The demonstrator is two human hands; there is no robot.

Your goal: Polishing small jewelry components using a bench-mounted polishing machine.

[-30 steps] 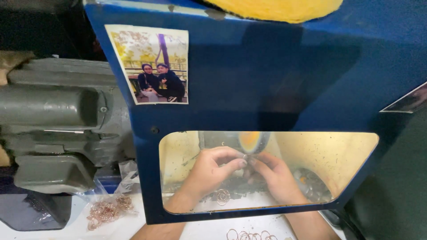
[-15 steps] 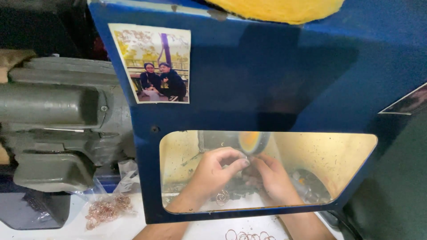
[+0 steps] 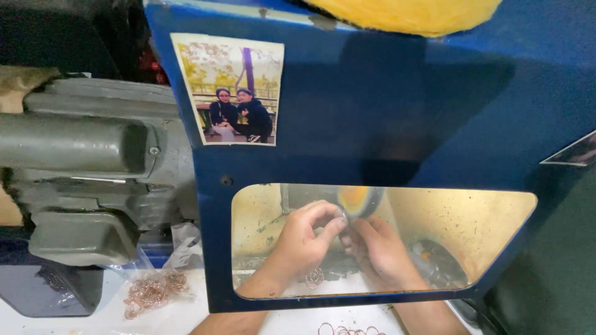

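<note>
Both hands behind window of blue guard (image 3: 397, 111). Left hand (image 3: 304, 239) & right hand (image 3: 379, 251) meet fingertips, pinched together on small metal ring (image 3: 343, 217) held vs. orange-lit polishing wheel (image 3: 357, 200). More rings (image 3: 313, 277) on white benchtop near front edge; bagged rings (image 3: 152, 291) front-left; grey motor (image 3: 87, 174) left.

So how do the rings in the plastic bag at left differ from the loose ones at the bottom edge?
The bagged rings lie heaped and tangled inside clear plastic, left of the blue guard; the loose rings lie in a flat row, unbagged, between the forearms. The bagged heap is larger. Both look like thin coppery wire rings on the white surface.
</note>
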